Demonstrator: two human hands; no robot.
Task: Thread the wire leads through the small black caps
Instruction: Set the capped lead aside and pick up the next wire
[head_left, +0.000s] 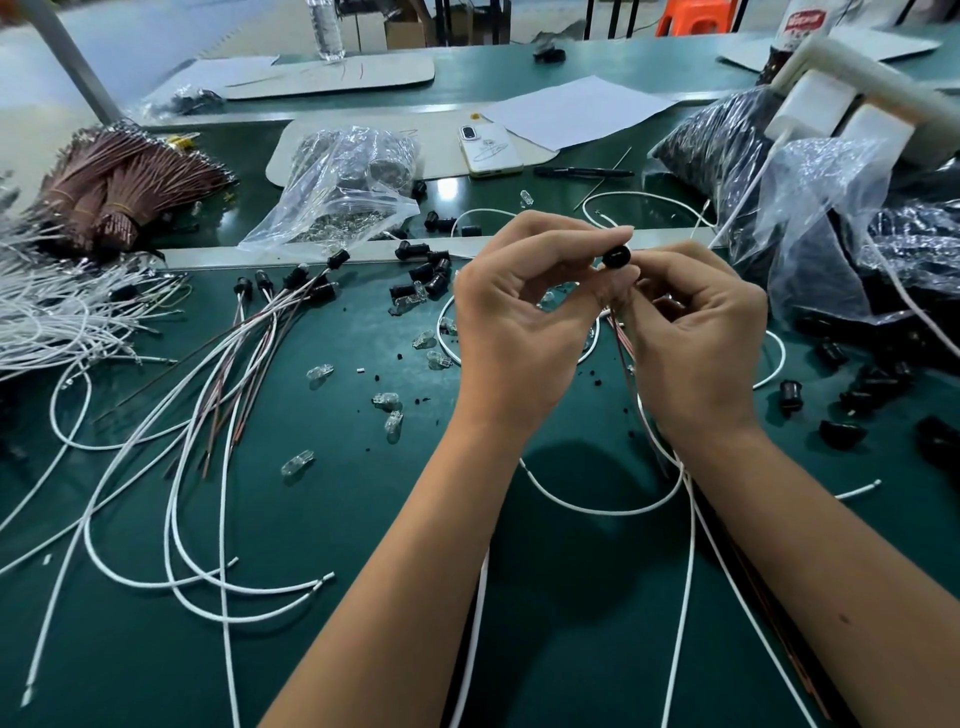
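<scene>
Both hands are working up close over the green table (363, 545). The left hand (519, 317) is pinching a small black cap (616, 256) at its fingertips, so the cap is sitting right at the top of the grip, between the two hands. The right hand (696, 332) is curling its fingers around the wire leads (621, 338) just under the cap, with white and reddish strands hanging down past the wrist. More finished caps on wires (291, 280) are lying off to the left.

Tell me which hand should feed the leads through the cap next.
Probably right. The left hand pinches the black cap, steadying it; the right hand already grips the wire leads just below.
</scene>
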